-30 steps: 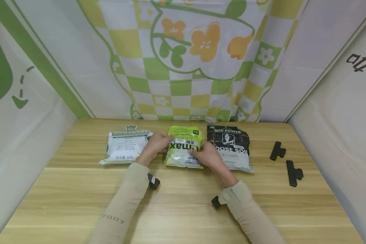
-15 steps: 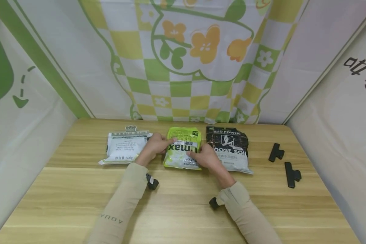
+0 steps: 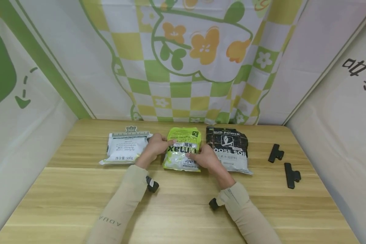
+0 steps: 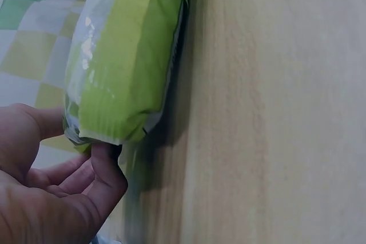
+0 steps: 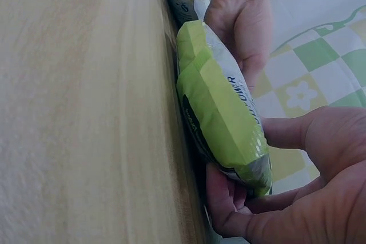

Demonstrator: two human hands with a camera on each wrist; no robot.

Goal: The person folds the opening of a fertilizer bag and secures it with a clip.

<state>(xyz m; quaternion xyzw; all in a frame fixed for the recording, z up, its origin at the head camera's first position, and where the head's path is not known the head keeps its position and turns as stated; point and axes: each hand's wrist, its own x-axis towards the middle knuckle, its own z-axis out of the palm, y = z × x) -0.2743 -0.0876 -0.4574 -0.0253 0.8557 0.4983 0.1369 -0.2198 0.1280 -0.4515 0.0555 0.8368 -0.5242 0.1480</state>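
A lime-green and silver fertilizer bag lies on the table between my two hands, its print upside down in the head view. My left hand holds its left edge, thumb on top and fingers underneath, as the left wrist view shows of this hand. On the opposite edge, my right hand grips the bag the same way; the right wrist view has its fingers curled under the corner. A white bag lies left of it, and a black and grey soil bag lies close behind my right hand.
Along the white bag's top edge runs a flat strip with a crown-shaped tab. Two black clips, one farther back and one nearer, lie on the wooden table at the right. A checkered curtain hangs behind.
The green bag has shifted slightly toward me and a little to the left, with both hands staying on its edges. The other bags and the clips keep their places.
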